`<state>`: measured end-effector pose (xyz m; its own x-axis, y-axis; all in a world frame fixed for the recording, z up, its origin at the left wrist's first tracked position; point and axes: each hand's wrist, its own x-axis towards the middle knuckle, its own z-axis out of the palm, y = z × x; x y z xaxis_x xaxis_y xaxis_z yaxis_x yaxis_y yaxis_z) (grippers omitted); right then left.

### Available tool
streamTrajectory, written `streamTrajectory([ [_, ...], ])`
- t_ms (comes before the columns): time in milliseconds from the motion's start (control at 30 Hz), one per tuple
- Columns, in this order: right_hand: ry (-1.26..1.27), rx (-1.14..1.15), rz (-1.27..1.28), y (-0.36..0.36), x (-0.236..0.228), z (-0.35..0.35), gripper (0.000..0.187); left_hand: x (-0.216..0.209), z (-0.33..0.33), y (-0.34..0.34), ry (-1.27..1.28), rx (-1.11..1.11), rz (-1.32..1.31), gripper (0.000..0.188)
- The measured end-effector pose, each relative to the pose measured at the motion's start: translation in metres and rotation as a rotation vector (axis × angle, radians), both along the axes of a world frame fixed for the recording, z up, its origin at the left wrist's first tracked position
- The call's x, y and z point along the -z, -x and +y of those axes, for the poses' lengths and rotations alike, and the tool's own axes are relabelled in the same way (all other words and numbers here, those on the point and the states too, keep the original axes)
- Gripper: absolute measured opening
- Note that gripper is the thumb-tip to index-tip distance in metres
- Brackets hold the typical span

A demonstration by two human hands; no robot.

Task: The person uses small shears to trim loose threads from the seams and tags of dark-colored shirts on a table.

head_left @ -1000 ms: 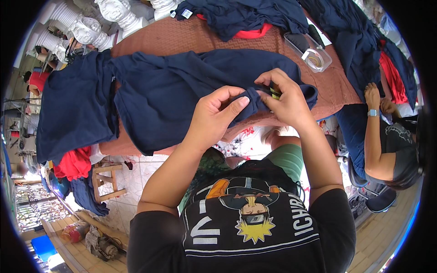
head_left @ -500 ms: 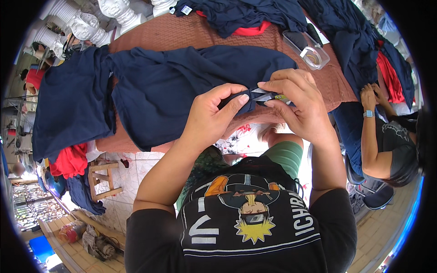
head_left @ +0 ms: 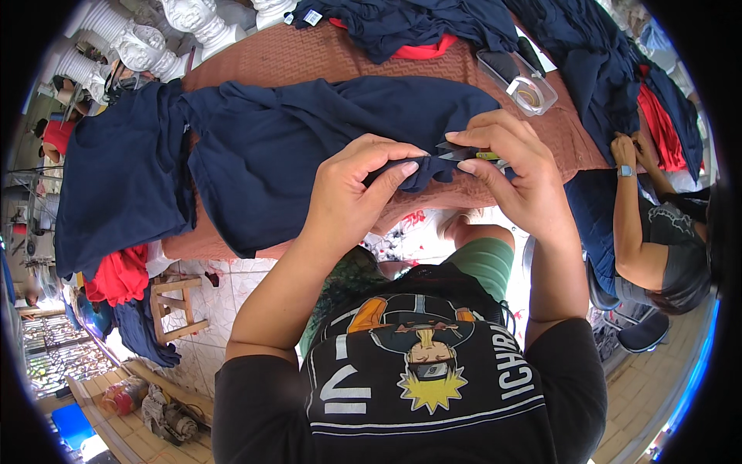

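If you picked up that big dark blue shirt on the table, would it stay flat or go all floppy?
Probably floppy: the navy shirt lies wrinkled and droops over the table edge. It likely bunches easily, since the left hand pinches a fold. It seems light, thin cloth.

Garment workshop, open-air looking: navy garments piling across brown-clothed table, red cloth hanging off left edge, second person working fabric at right edge, tiled floor showing below.
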<state>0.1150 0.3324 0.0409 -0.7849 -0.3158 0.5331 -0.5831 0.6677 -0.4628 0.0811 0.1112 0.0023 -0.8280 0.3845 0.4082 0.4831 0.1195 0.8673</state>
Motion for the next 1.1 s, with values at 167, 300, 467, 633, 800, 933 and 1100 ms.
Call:
streamTrajectory([
  [167, 0.179, -0.042, -0.134, 0.003, 0.004, -0.008, 0.031, 0.003, 0.002, -0.002, -0.041, -0.01, -0.13, 0.018],
  [300, 0.188, -0.062, -0.305, 0.017, 0.028, -0.005, 0.035, 0.002, 0.006, 0.004, 0.074, -0.145, 0.123, 0.02],
  [467, 0.558, 0.184, -0.034, 0.033, 0.015, 0.004, 0.014, -0.003, -0.024, 0.058, 0.188, -0.585, 0.411, 0.042],
  [633, 0.576, 0.374, 0.229, 0.056, 0.018, 0.031, 0.017, -0.011, -0.007, 0.037, 0.076, -0.442, 0.313, 0.039],
  [800, 0.139, 0.881, -0.016, 0.057, 0.056, 0.135, 0.028, 0.046, 0.044, -0.047, 0.13, 0.226, 0.799, 0.015],
  [933, -0.177, 0.72, -0.316, 0.026, 0.062, 0.163, 0.034, 0.06, 0.018, -0.039, 0.144, 0.254, 0.581, 0.016],
  [1100, 0.005, 0.369, -0.198, 0.053, 0.035, 0.066, 0.025, 0.023, -0.026, 0.079, 0.094, -0.332, 0.214, 0.029],
])
